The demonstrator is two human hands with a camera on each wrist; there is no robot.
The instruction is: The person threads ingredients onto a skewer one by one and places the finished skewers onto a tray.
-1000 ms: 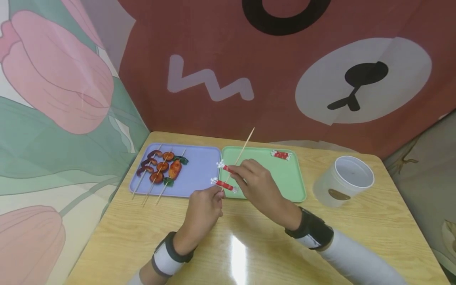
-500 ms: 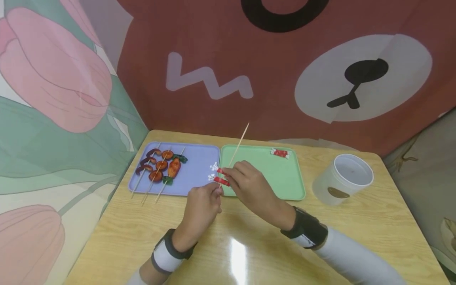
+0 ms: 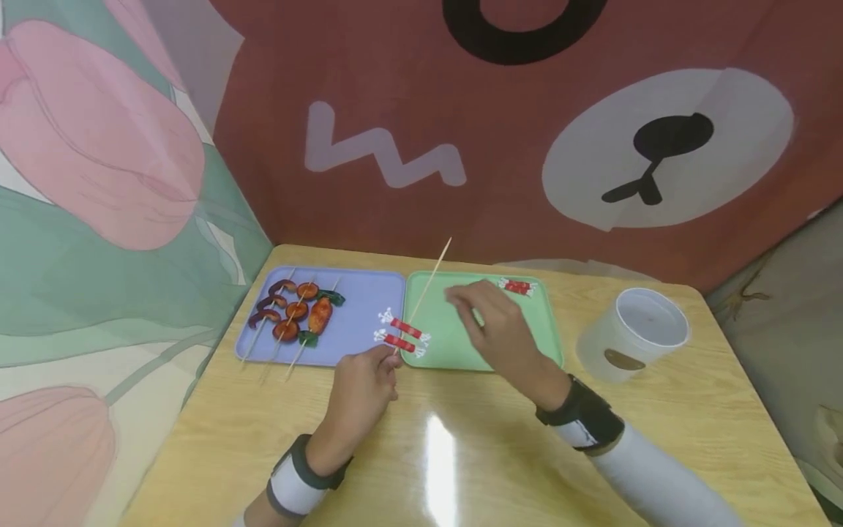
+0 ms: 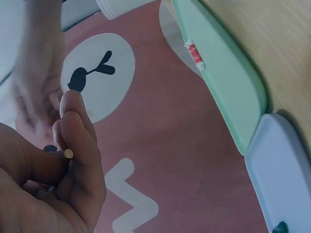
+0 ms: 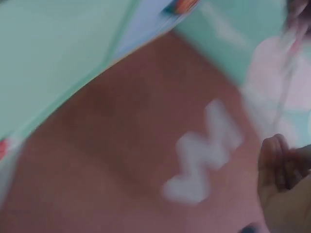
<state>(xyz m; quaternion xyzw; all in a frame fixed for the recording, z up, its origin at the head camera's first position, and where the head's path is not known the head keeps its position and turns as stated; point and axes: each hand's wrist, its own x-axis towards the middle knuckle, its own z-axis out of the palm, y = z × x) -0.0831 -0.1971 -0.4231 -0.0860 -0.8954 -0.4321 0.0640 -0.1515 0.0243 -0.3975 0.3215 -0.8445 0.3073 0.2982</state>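
Note:
My left hand [image 3: 387, 354] pinches the blunt end of a thin wooden skewer [image 3: 431, 274] that slants up and away over the seam of two trays. Two red-and-white bone-shaped pieces [image 3: 402, 335] sit threaded close together low on the stick. In the left wrist view the stick's end [image 4: 69, 154] shows between thumb and forefinger. My right hand [image 3: 464, 301] hovers over the green tray [image 3: 448, 344], fingers relaxed and holding nothing. It is a short way left of a loose red-and-white piece [image 3: 518, 286] in the tray's far corner. The right wrist view is blurred.
A purple tray [image 3: 365, 293] on the left holds three finished skewers [image 3: 295, 316] of orange, dark and green food. A white cup [image 3: 634, 333] stands at the right on the wooden table [image 3: 461, 454]. Printed cloth walls close in the back and the left.
My right hand slid the upper piece down the skewer against the lower one, let go, and moved right over the green tray. My left hand kept its hold on the skewer.

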